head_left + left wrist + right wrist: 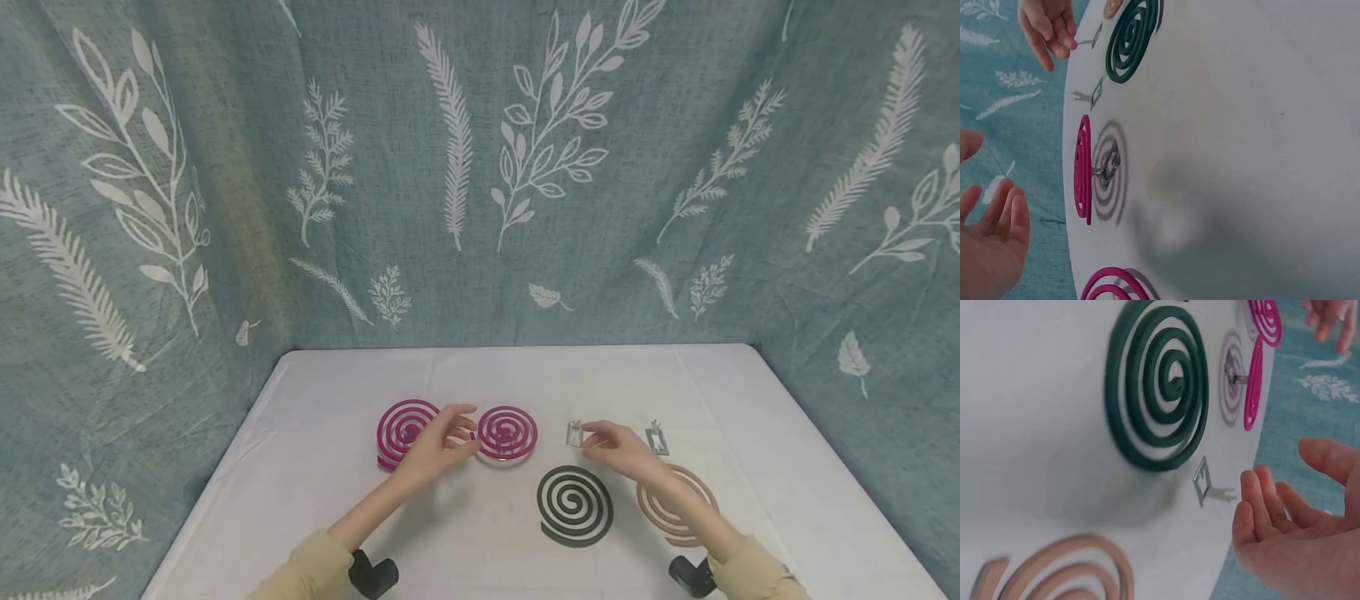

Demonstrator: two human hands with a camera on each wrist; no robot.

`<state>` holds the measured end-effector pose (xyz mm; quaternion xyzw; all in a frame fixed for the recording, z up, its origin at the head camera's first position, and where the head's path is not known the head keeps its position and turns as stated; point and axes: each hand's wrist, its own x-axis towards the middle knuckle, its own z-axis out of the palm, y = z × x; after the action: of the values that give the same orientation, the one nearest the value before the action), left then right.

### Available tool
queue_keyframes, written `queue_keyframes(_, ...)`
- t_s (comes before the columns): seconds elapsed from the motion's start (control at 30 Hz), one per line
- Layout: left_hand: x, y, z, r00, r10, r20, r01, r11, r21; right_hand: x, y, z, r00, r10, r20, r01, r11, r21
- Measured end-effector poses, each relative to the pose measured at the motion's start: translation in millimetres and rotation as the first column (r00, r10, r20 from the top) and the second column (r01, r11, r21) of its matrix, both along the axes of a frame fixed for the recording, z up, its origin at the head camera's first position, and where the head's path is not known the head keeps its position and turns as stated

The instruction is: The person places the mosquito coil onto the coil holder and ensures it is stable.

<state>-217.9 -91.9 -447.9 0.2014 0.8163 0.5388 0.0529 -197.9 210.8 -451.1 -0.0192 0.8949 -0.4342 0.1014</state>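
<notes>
My left hand (438, 446) is over the table between two magenta mosquito coils, with relaxed fingers and nothing in its grasp. The right one of these coils (507, 433) sits raised on a small metal stand (1107, 169), close to my left fingertips. The other magenta coil (397, 433) lies partly hidden behind that hand. My right hand (618, 448) has loosely bent fingers. Its fingertips are beside a small metal coil stand (1204, 482), which stands upright on the table with a gap to the fingers in the right wrist view.
A dark green mosquito coil (575, 507) lies nearer me, left of my right forearm. Under that forearm is a tan coil (697, 492), partly covered. A second metal stand (657, 439) is right of my right hand. Patterned blue-green curtain (480, 292) borders the white table (480, 533).
</notes>
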Motion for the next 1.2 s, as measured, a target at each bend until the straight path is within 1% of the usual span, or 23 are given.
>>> queue_keyframes(0.1,-1.3,5.1,5.1,0.997,-0.054,-0.048,0.053,0.998,-0.034,5.1,8,1.0,0.999,0.032,-0.011,-0.032,0.999,0.005)
queue_keyframes(0.2,-3.2,12.7,6.9,0.989,-0.110,-0.099,0.101,0.991,-0.092,11.2,16,2.4,0.998,0.059,-0.006,-0.059,0.998,0.011)
queue_keyframes(0.3,-5.6,21.4,4.5,0.974,-0.181,-0.138,0.157,0.973,-0.170,17.4,24,3.1,0.997,0.081,0.003,-0.081,0.996,0.029)
queue_keyframes(0.37,-6.8,27.1,2.2,0.962,-0.234,-0.142,0.201,0.956,-0.215,21.2,29,2.7,0.996,0.083,0.014,-0.083,0.996,0.036)
queue_keyframes(0.4,-7.2,29.6,1.3,0.954,-0.263,-0.146,0.223,0.944,-0.241,22.9,31,2.1,0.997,0.078,0.026,-0.079,0.996,0.042)
queue_keyframes(0.47,-7.3,34.6,0.4,0.944,-0.303,-0.131,0.256,0.923,-0.287,25.6,34,-0.5,0.996,0.070,0.049,-0.073,0.996,0.054)
queue_keyframes(0.53,-6.8,39.2,-0.5,0.933,-0.338,-0.120,0.279,0.894,-0.349,27.8,36,-3.2,0.996,0.049,0.074,-0.054,0.996,0.068)
queue_keyframes(0.63,-5.5,46.1,-2.3,0.912,-0.398,-0.099,0.322,0.845,-0.428,31.0,37,-7.8,0.995,0.018,0.096,-0.029,0.994,0.110)
queue_keyframes(0.7,-4.9,50.4,-4.9,0.891,-0.445,-0.090,0.356,0.807,-0.471,32.8,38,-10.6,0.995,0.007,0.095,-0.021,0.990,0.143)
queue_keyframes(0.77,-4.5,54.5,-8.0,0.871,-0.485,-0.076,0.391,0.779,-0.490,34.5,38,-13.2,0.996,0.011,0.090,-0.026,0.986,0.167)
queue_keyframes(0.8,-4.3,56.3,-9.7,0.864,-0.500,-0.065,0.407,0.767,-0.495,35.1,38,-14.5,0.996,0.026,0.086,-0.041,0.984,0.173)
queue_keyframes(0.87,-4.6,59.5,-14.7,0.852,-0.521,-0.051,0.424,0.745,-0.516,35.8,38,-16.4,0.995,0.048,0.082,-0.063,0.981,0.186)
queue_keyframes(0.9,-4.7,60.8,-17.3,0.850,-0.525,-0.045,0.427,0.737,-0.524,36.1,38,-17.0,0.995,0.062,0.079,-0.076,0.979,0.187)
queue_keyframes(1.0,-4.4,63.1,-25.5,0.851,-0.524,-0.039,0.421,0.724,-0.546,35.9,39,-19.4,0.991,0.112,0.071,-0.124,0.972,0.197)
queue_keyframes(1.13,-2.2,64.4,-34.1,0.855,-0.517,-0.048,0.410,0.729,-0.548,36.0,39,-20.7,0.985,0.166,0.052,-0.174,0.962,0.212)
queue_keyframes(1.2,-0.5,65.2,-36.2,0.854,-0.517,-0.051,0.411,0.733,-0.541,36.7,39,-21.3,0.982,0.187,0.039,-0.191,0.958,0.213)
